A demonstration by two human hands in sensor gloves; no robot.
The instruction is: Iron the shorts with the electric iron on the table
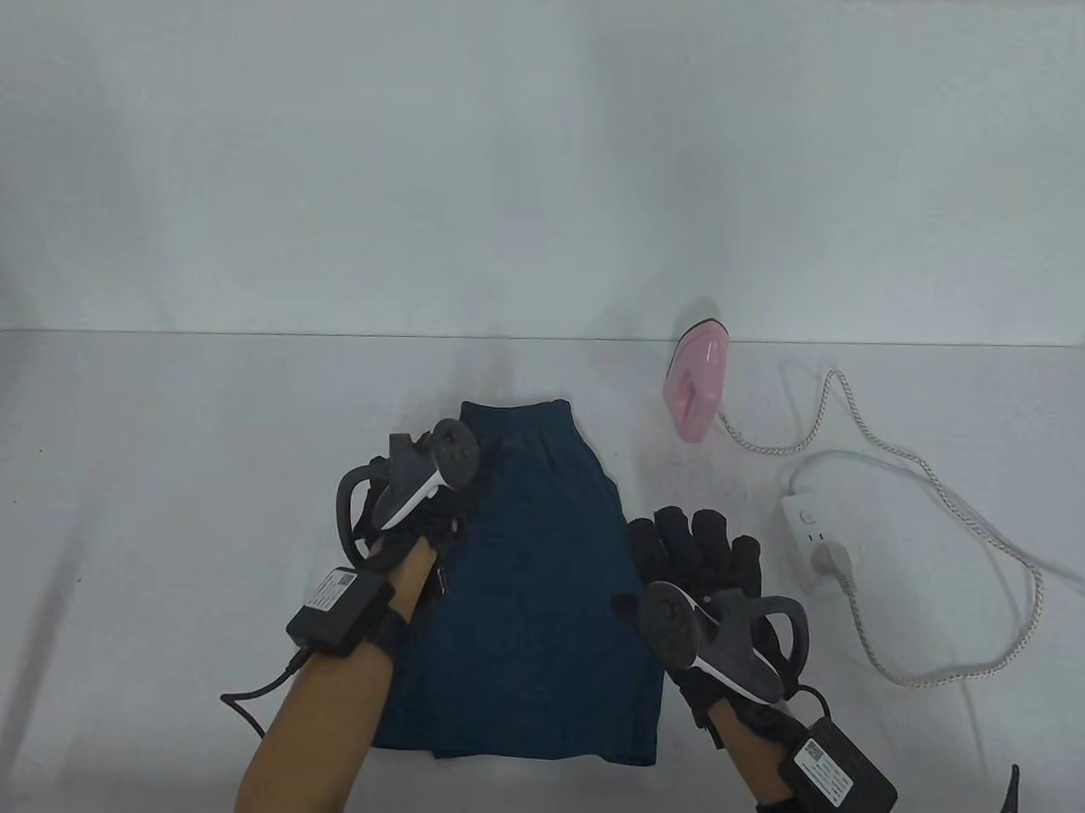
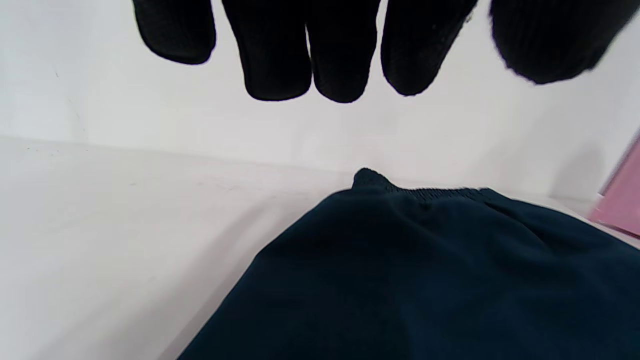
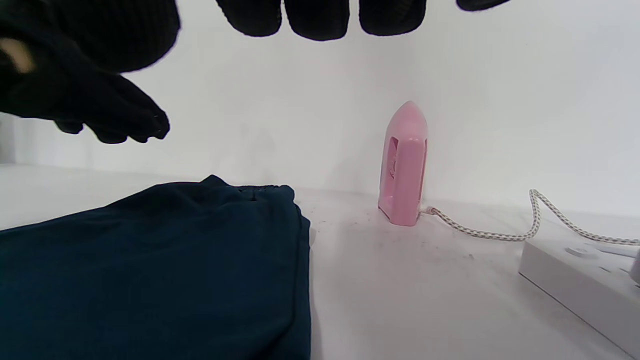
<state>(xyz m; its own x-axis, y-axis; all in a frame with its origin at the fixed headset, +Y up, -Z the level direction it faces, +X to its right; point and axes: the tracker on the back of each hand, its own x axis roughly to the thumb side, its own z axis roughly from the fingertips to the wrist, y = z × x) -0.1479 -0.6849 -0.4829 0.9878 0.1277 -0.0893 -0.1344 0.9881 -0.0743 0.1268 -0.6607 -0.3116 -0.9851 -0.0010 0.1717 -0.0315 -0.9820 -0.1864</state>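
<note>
The dark teal shorts (image 1: 536, 593) lie folded flat at the middle of the table, waistband at the far end. The pink electric iron (image 1: 696, 385) stands upright on its heel at the back right, apart from the shorts. My left hand (image 1: 450, 510) is over the shorts' left edge near the waistband; in the left wrist view its fingers (image 2: 280, 55) hang spread above the shorts (image 2: 425, 280) and hold nothing. My right hand (image 1: 693, 545) is beside the shorts' right edge, fingers stretched out and empty. In the right wrist view the iron (image 3: 405, 165) stands beyond the shorts (image 3: 150, 270).
A white power strip (image 1: 814, 532) lies to the right with a plug in it. The iron's braided cord (image 1: 913, 491) loops across the table's right side. A white wall runs along the table's far edge (image 1: 332, 335).
</note>
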